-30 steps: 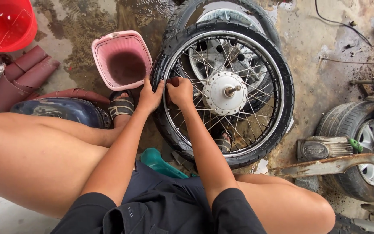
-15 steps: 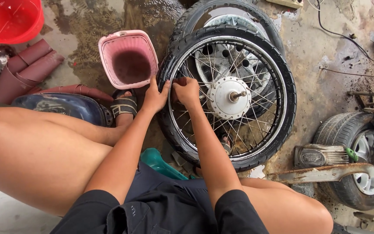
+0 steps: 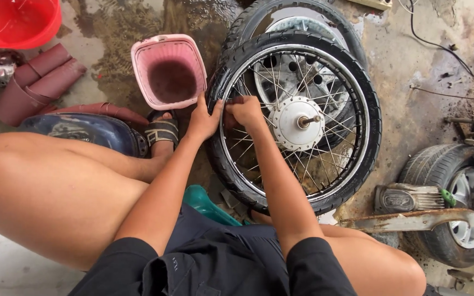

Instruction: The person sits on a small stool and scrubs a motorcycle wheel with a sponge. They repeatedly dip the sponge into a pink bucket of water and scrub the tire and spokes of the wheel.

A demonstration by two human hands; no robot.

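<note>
While the spoked motorcycle wheel (image 3: 294, 123) lies flat on the wet concrete floor (image 3: 407, 66) on top of a second tyre (image 3: 281, 16) showing at its 12 o'clock, both hands work at its 9 o'clock rim. The left hand (image 3: 204, 118) presses on the black tyre wall with its fingers curled over the edge; the right hand (image 3: 246, 111) is clenched around something among the spokes, too small to make out. Judging by its steel rim, hub (image 3: 298, 122) and thick rubber, the wheel looks heavy and stiff, best gripped at the tyre or rim rather than by the thin spokes, and the wet rubber may be slippery. A pink plastic basket (image 3: 168, 71) stands at its 10 o'clock. The right forearm covers the lower-left spokes, and the knees hide the wheel's 6 o'clock edge.
</note>
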